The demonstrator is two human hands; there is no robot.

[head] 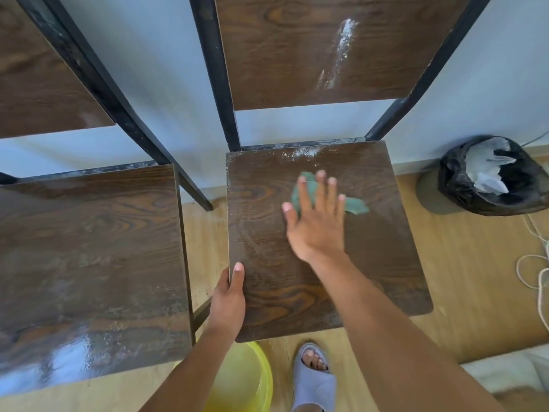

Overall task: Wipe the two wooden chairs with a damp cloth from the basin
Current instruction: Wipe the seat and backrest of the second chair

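Two dark wooden chairs with black metal frames stand side by side against a pale wall. On the right chair's seat (371, 263) my right hand (318, 221) presses flat, fingers straight, on a green cloth (356, 205). White dust lies along the seat's back edge and streaks its backrest (282, 55). My left hand (228, 298) grips the seat's left edge, thumb on top. The left chair's seat (89, 263) looks wet and shiny. A yellow basin (246, 379) stands on the floor below the right seat, partly hidden by my left arm.
A black bag (493, 176) with white plastic inside sits on the floor at the right by the wall. White cord (534, 263) trails along the floor beside it. My foot in a grey slide sandal (315, 379) stands next to the basin.
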